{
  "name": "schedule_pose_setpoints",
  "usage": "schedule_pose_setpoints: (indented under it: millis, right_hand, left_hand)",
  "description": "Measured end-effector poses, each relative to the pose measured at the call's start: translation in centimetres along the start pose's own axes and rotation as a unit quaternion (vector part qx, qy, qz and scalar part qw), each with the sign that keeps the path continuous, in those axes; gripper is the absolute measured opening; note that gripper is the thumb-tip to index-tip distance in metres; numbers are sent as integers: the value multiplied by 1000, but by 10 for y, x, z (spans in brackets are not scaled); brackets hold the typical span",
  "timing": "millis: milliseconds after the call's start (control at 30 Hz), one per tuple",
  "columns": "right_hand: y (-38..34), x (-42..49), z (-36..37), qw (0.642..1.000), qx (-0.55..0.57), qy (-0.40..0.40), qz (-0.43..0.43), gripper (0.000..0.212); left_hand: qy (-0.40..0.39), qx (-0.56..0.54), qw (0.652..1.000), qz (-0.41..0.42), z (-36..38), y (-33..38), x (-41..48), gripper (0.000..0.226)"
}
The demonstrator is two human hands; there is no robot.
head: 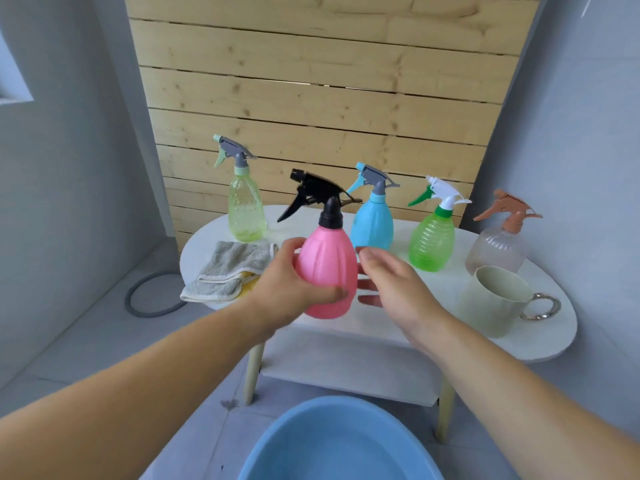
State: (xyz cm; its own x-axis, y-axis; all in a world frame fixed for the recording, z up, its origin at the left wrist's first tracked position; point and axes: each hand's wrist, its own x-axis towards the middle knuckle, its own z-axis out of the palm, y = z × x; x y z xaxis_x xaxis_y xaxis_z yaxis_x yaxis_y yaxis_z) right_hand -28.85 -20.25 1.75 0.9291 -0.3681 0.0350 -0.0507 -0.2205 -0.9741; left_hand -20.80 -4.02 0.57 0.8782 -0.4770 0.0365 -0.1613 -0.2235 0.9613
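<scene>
Basin: a round blue plastic basin (277, 432) on the floor, in front of the worktop.
Left hand: my left hand (294, 289) is wrapped round the belly of the pink ribbed plastic spray bottle with a black trigger (327, 271), fingers curled on it.
Right hand: my right hand (398, 289) has straight, spread fingers just beside the bottle and holds nothing.
Bottle's place: upright over the middle of the white oval worktop's (433, 287) front edge.
Left edge: a folded grey cloth (230, 271).
Right edge: a pale green mug (491, 299).

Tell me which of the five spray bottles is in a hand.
The pink bottle with the black trigger, gripped by the left hand; the other four stand on the white table.
</scene>
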Motion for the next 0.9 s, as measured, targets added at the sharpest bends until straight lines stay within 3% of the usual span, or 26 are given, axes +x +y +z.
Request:
schedule_pose_setpoints:
  millis: [267, 467, 767, 900]
  right_hand:
    - [13, 95, 24, 991, 126, -33, 34, 32]
    - [34, 151, 38, 982, 174, -36, 68, 37]
    - [51, 173, 47, 990, 124, -27, 59, 34]
    - [47, 158, 45, 998, 45, -5, 34, 34]
  left_hand:
    - [15, 41, 999, 4, -18, -11, 122, 82]
    - [21, 65, 998, 4, -20, -32, 176, 86]
    - [17, 85, 996, -10, -23, -43, 193, 89]
    - [16, 116, 993, -28, -22, -40, 192, 90]
